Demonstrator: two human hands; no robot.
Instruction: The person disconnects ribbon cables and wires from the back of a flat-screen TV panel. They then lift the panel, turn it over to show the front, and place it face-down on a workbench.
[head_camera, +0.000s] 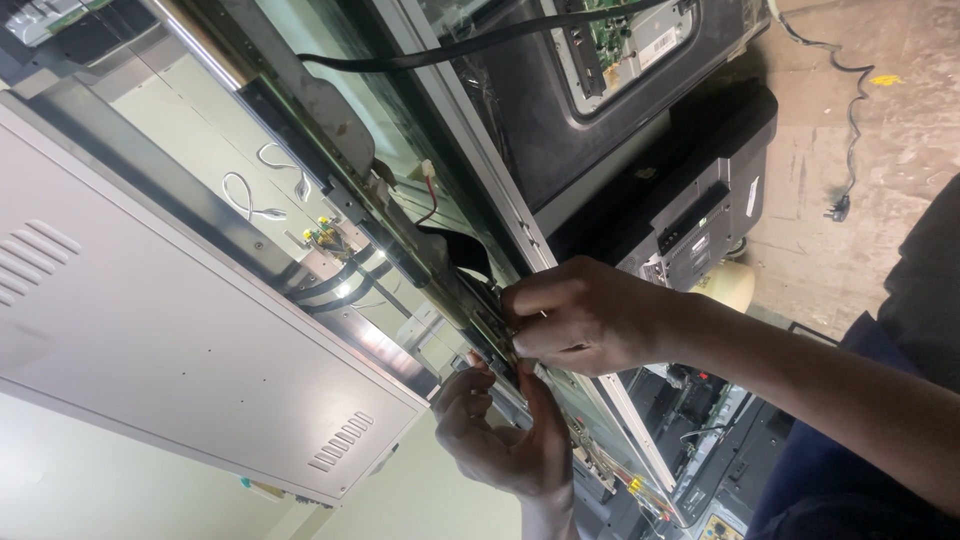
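Working at the lower edge of a dismantled flat-panel screen chassis, bare metal with a glossy reflective sheet (300, 130): two bare hands, close together.

Right hand (580, 318): fingers curled tight, thumb and forefinger pinched on a narrow dark circuit strip (490, 322) that runs along the chassis frame. What sits between the fingertips is too small to tell.

Left hand (500, 430): just below the right, palm up, fingers half curled, fingertips touching the underside of the same strip; whether it grips anything, cannot tell.

Left of both hands: pale grey perforated metal cover panel (160, 350).
Above the hands: thin white looped wires (262, 190); black flat ribbon cable (455, 248).
Beyond the right hand: black plastic monitor housing with an exposed green board (620, 70); black power cord on bare concrete floor (850, 130).
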